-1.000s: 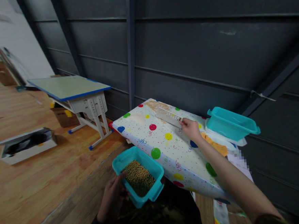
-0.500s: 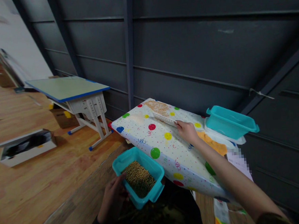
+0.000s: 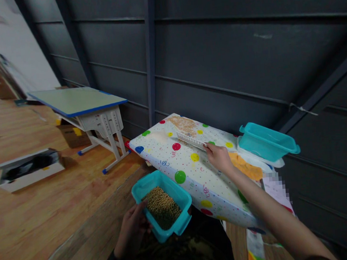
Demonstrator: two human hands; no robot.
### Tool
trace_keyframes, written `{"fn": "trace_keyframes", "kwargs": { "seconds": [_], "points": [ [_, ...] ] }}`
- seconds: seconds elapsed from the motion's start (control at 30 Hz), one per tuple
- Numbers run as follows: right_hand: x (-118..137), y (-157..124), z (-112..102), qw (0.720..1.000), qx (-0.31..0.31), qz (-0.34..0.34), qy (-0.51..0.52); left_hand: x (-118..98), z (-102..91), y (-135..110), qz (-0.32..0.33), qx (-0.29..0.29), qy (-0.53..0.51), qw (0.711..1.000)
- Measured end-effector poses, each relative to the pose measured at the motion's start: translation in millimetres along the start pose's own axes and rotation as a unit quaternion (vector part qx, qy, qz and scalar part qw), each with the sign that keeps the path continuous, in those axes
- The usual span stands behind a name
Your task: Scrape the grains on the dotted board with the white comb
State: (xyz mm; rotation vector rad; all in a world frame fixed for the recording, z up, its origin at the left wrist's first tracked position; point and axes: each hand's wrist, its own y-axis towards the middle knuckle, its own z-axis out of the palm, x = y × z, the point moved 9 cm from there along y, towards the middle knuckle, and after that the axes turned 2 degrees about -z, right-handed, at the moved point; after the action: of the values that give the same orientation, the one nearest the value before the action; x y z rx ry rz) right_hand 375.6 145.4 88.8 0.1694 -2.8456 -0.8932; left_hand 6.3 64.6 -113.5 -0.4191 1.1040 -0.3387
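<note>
My left hand (image 3: pixel 135 223) grips the near left rim of a turquoise plastic bin (image 3: pixel 175 188), thumb over the edge. Round tan beans (image 3: pixel 162 202), darker toward the near end, lie inside it. The bin is held just off the table's front edge, low in front of my body. Over the dotted tablecloth (image 3: pixel 160 154), my right hand (image 3: pixel 218 157) is closed on one end of a long white strip with a row of holes (image 3: pixel 192 140). Beyond the strip lies a patch of tan grains (image 3: pixel 182 125); a paler powdery patch (image 3: pixel 158 136) is to its left.
An identical-coloured bin (image 3: pixel 267 141) stands at the table's right rear, beside an orange cloth (image 3: pixel 244 165) and a sheet of paper (image 3: pixel 275 192). A desk (image 3: pixel 79 101) stands at left, an opened white box (image 3: pixel 30 169) on the floor. A dark panelled wall (image 3: pixel 216 63) rises behind.
The white strip has tilted, so its row of holes shows more clearly. My left hand and the bin of beans have barely shifted.
</note>
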Motion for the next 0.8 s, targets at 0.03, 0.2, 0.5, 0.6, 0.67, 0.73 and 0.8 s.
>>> {"fn": "trace_keyframes", "kwargs": {
  "seconds": [0.03, 0.2, 0.5, 0.6, 0.67, 0.73, 0.8],
  "points": [
    [0, 0, -1, 1.000, -0.005, 0.000, -0.003, -1, 0.8, -1, 0.002, 0.002, -0.003, 1.000],
    [-1, -1, -2, 1.000, -0.005, -0.003, -0.008, -4, 3.1, -2, 0.001, 0.010, -0.008, 1.000],
    [7, 1, -1, 1.000, -0.018, -0.010, 0.003, 0, 1.6, 0, -0.005, 0.003, 0.001, 1.000],
    [12, 0, 4, 1.000, -0.013, -0.024, 0.000, -2, 5.1, -2, -0.001, 0.009, 0.000, 1.000],
    [18, -7, 5, 0.999, -0.009, -0.046, 0.008, -2, 6.7, -4, -0.002, 0.011, 0.000, 1.000],
    [24, -15, 1, 0.997, -0.010, -0.068, 0.022, -2, 8.1, -4, -0.005, 0.013, 0.004, 1.000],
    [29, -23, -5, 0.996, -0.017, -0.083, 0.037, -3, 9.5, -5, -0.005, 0.016, 0.007, 1.000]
  ]
}}
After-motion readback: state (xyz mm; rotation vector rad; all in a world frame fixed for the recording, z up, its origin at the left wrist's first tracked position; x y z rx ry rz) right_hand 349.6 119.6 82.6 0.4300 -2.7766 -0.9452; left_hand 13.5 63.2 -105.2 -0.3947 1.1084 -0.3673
